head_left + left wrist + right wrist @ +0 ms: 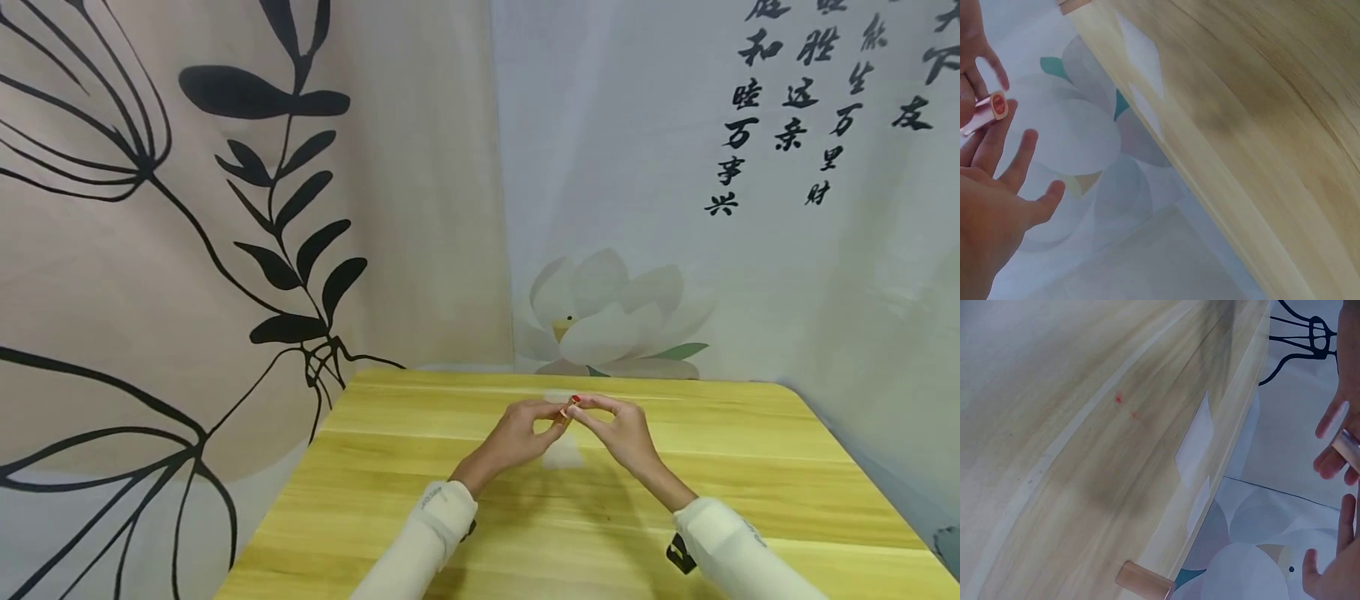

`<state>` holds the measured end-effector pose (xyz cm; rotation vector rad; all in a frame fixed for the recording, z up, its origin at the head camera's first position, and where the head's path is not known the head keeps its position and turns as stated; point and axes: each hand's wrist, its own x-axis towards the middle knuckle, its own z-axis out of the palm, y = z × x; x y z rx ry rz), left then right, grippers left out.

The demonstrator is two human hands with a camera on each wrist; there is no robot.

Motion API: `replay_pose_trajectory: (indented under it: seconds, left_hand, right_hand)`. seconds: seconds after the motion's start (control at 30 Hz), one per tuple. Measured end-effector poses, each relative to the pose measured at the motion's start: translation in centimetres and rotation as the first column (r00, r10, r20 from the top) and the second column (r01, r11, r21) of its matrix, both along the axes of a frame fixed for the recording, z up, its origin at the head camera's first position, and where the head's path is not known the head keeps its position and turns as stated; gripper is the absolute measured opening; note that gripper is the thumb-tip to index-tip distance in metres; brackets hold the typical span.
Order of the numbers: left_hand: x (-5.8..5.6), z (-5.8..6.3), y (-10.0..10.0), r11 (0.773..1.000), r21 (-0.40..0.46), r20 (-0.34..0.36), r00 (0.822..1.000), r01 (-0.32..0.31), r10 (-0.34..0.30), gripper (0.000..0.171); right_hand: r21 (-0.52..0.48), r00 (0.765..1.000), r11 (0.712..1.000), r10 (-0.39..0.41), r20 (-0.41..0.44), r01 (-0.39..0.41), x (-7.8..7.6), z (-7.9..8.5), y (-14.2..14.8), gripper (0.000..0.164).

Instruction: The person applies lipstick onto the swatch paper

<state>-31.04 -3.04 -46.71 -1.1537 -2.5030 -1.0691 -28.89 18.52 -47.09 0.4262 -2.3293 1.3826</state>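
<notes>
Both hands meet over the back part of the table, at a small lipstick [566,412] with a rose-gold case. The red end of the lipstick [1000,106] shows in the left wrist view, level with the case's mouth. My left hand [521,431] pinches the case between thumb and fingers. From the other side, my right hand [621,429] has its thumb and index finger pinched on it near the red end. A rose-gold cap [1145,582] lies on the table near its far edge; in the head view it does not show.
The yellow wood-grain table [420,433] spreads under both forearms. White paper [1196,442] lies on it near the far edge. Small red marks [1118,398] dot the surface. Behind stands a printed curtain [427,183] with plants, a lotus and writing.
</notes>
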Motion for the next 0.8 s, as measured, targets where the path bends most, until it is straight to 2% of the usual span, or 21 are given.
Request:
replay_pose_trajectory:
  seconds: [0.13, 0.27, 0.47, 0.8]
  left_hand:
    - [-0.01, 0.06, -0.07, 0.999, 0.007, 0.015, 0.999, 0.031, -0.032, 0.034]
    - [0.21, 0.08, -0.23, 1.000, 0.009, 0.042, 0.999, 0.019, -0.019, 0.031]
    - [0.27, 0.28, -0.23, 1.000, 0.018, 0.055, 0.998, -0.021, 0.020, 0.030]
    - [-0.09, 0.41, -0.19, 0.993, 0.028, 0.026, 0.993, -0.117, 0.116, 0.028]
  right_hand:
    - [-0.006, 1.000, 1.000, -0.008, -0.002, 0.008, -0.10, -0.29, -0.04, 0.031]
    - [-0.004, 1.000, 1.000, -0.015, 0.014, 0.015, -0.04, -0.66, -0.08, 0.029]
    - [-0.002, 0.999, 0.999, -0.035, 0.021, 0.035, 0.06, -0.61, -0.09, 0.031]
    - [-0.007, 0.999, 0.999, -0.032, 0.032, 0.032, 0.00, -0.38, -0.34, 0.029]
